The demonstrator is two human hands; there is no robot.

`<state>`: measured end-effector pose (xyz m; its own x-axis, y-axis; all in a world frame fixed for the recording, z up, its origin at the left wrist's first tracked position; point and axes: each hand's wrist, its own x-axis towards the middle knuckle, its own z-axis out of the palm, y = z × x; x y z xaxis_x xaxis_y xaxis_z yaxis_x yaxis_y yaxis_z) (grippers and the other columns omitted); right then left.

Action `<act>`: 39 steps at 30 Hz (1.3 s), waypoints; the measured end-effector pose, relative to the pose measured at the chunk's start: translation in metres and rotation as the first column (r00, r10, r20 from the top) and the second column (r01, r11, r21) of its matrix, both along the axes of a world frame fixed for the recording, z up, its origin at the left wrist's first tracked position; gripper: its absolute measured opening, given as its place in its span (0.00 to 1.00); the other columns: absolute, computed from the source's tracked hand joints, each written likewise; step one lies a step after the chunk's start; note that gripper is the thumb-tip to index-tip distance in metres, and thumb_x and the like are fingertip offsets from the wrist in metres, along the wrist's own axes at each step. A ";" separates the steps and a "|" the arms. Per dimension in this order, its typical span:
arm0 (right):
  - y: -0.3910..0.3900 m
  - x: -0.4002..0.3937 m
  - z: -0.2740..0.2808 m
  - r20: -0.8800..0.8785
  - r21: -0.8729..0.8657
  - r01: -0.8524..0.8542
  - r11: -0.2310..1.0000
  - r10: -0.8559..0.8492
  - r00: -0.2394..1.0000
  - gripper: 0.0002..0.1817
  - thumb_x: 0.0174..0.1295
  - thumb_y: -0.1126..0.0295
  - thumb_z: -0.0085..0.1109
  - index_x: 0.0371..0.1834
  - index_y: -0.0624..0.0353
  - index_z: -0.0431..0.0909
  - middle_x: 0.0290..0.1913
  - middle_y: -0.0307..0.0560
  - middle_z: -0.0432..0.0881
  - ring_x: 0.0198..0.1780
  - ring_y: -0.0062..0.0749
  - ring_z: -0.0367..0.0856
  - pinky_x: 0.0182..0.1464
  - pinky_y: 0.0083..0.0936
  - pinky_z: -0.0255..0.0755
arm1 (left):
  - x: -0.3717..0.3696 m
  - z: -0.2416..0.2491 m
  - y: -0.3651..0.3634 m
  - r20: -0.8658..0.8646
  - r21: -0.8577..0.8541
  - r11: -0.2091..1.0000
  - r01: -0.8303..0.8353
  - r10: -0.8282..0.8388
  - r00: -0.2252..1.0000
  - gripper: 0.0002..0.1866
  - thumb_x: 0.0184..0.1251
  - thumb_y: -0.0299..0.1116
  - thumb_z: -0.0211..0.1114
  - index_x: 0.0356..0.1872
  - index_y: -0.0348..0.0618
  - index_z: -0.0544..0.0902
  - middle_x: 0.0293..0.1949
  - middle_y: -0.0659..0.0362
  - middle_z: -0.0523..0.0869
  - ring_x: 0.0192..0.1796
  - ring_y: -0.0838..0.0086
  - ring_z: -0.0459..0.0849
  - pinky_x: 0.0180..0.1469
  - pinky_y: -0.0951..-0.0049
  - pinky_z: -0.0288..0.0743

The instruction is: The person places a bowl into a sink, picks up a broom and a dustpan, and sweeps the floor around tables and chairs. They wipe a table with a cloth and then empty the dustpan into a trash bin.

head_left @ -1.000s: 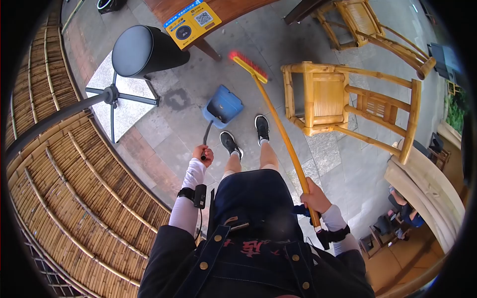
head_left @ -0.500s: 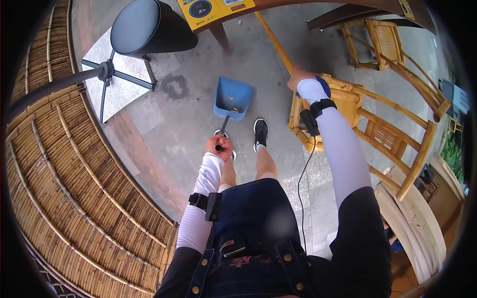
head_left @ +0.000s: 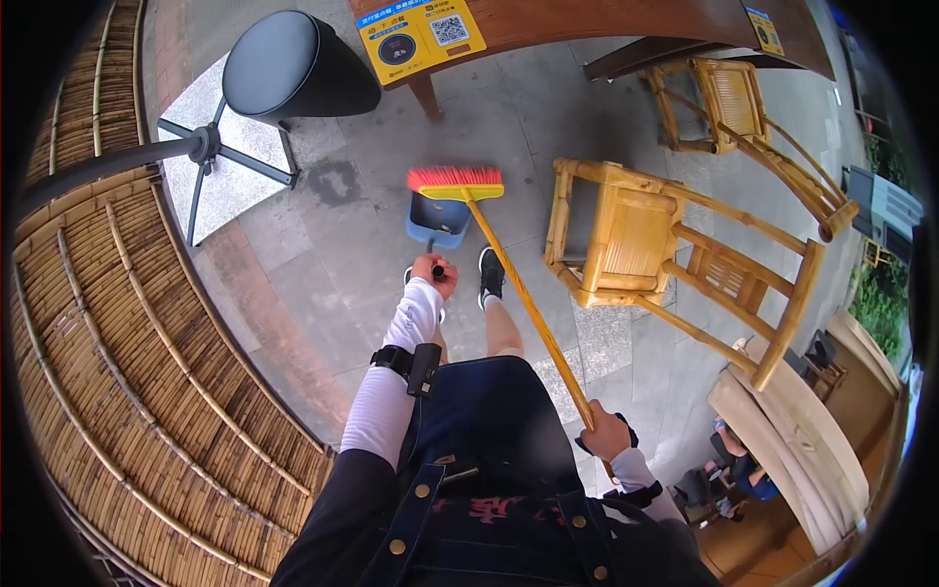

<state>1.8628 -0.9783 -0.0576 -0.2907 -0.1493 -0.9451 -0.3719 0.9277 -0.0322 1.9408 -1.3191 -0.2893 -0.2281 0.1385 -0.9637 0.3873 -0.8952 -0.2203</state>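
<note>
My left hand (head_left: 432,277) is wrapped round the dark handle of a blue dustpan (head_left: 438,235), which rests on the paving in front of my shoes. My right hand (head_left: 608,433) grips the yellow wooden handle of a broom (head_left: 525,303) near its end, low on the right. The broom's head, with red bristles (head_left: 455,177) on a yellow base, lies across the far opening of the dustpan and hides part of its inside. A few small bits show in the pan; I cannot make out what they are.
A bamboo chair (head_left: 636,240) stands on the right, with another bamboo chair (head_left: 714,103) behind it. The wooden table (head_left: 548,29) crosses the top. At left are a black stool (head_left: 284,73), a metal stand base (head_left: 207,147) and a bamboo wall (head_left: 147,391). People sit at lower right.
My right hand has drawn back from beside the chair to low right. The broom head has come from under the table to the dustpan's mouth. My left hand still holds the dustpan.
</note>
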 end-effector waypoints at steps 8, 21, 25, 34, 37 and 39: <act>-0.031 -0.086 -0.040 -0.226 -0.143 0.157 0.977 -0.187 0.956 0.21 0.43 0.70 0.52 0.41 0.58 0.59 0.28 0.64 0.76 0.32 0.59 0.74 0.35 0.47 0.67 | 0.054 0.024 -0.006 -0.047 0.081 0.989 0.127 -0.123 0.991 0.12 0.55 0.25 0.48 0.14 0.43 0.60 0.11 0.64 0.61 0.12 0.81 0.58 0.12 0.83 0.54; -0.015 0.046 -0.073 0.226 -0.090 0.363 0.927 -0.336 0.914 0.24 0.44 0.68 0.51 0.46 0.65 0.58 0.31 0.63 0.77 0.34 0.50 0.78 0.37 0.39 0.70 | 0.025 0.000 -0.022 -0.005 0.067 0.945 0.319 -0.320 0.947 0.08 0.52 0.26 0.49 0.19 0.43 0.61 0.11 0.64 0.64 0.12 0.80 0.63 0.13 0.83 0.58; -0.003 0.040 -0.003 0.508 0.020 0.725 0.688 -0.632 0.585 0.18 0.42 0.75 0.52 0.39 0.64 0.62 0.21 0.48 0.72 0.18 0.31 0.73 0.21 0.24 0.67 | 0.039 -0.011 -0.020 -0.022 0.028 0.947 0.321 -0.321 0.947 0.08 0.51 0.25 0.49 0.18 0.43 0.61 0.11 0.64 0.64 0.13 0.80 0.63 0.13 0.83 0.58; -0.012 0.173 0.033 0.374 -0.115 0.911 0.396 -0.832 0.409 0.17 0.40 0.77 0.52 0.36 0.61 0.62 0.19 0.42 0.67 0.15 0.25 0.69 0.18 0.20 0.64 | 0.156 0.014 -0.070 -0.112 0.027 0.812 0.583 -0.577 0.809 0.12 0.55 0.30 0.48 0.15 0.47 0.59 0.11 0.66 0.61 0.11 0.81 0.61 0.11 0.82 0.54; -0.026 0.208 0.006 0.226 -0.188 0.891 0.413 -0.865 0.448 0.18 0.39 0.75 0.51 0.37 0.63 0.61 0.19 0.45 0.69 0.16 0.30 0.71 0.19 0.23 0.66 | 0.194 0.029 -0.099 -0.102 0.047 0.712 0.701 -0.694 0.712 0.11 0.55 0.30 0.47 0.16 0.47 0.60 0.11 0.66 0.61 0.11 0.81 0.62 0.10 0.82 0.54; -0.039 0.224 -0.027 0.186 -0.200 0.877 0.437 -0.862 0.472 0.18 0.39 0.76 0.51 0.37 0.64 0.61 0.19 0.47 0.70 0.16 0.31 0.72 0.20 0.24 0.66 | 0.209 0.026 -0.113 -0.081 0.081 0.665 0.743 -0.738 0.670 0.10 0.55 0.30 0.47 0.16 0.47 0.60 0.10 0.65 0.61 0.11 0.81 0.62 0.10 0.82 0.55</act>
<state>2.0867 -1.0171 -0.0845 -0.3546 -0.0581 -0.9332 0.6347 0.7180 -0.2859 2.1496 -1.4319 -0.2636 -0.0445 0.3708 -0.9276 -0.4043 -0.8558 -0.3227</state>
